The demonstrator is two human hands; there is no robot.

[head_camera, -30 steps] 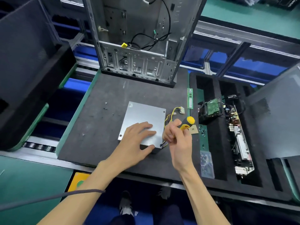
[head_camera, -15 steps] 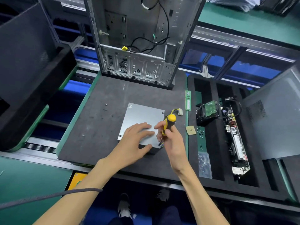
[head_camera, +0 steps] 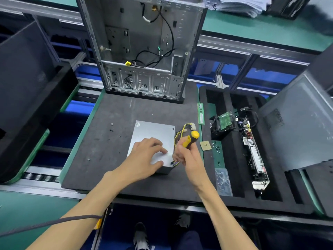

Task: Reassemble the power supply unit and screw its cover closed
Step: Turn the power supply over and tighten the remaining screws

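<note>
Head view. Power supply unit [head_camera: 153, 136] flat on the dark tabletop [head_camera: 108, 141], near the middle, cover up, with a bundle of yellow and black wires [head_camera: 180, 131] spilling out of its right side. Left hand [head_camera: 144, 157] laid on the near half of the cover, fingers [head_camera: 158, 147] spread and fairly straight, pressing down rather than gripping. Right hand [head_camera: 185, 156] just right of the unit's near right corner, fingers wrapped round the screwdriver [head_camera: 190, 138], yellow-and-black handle tilted up and to the right.

Likely a stiff sheet-metal box, fairly heavy for its bulk, smooth on top and apt to slide on the mat under a turning tool. Best steadied by a flat palm on the cover, as now, or taken by two opposite side walls; never lifted by the wires, which look soft and loose. Probably sharp at the stamped edges.

Screwdriver tip hidden behind the right hand, so no telling whether seated in a screw. Near right corner of the cover hidden by both hands; only one far-right corner screw hole [head_camera: 173, 129] plainly seen. A few loose screws [head_camera: 111, 130] on the tabletop to the left, too small to count surely. Unit's side walls mostly out of sight.
</note>
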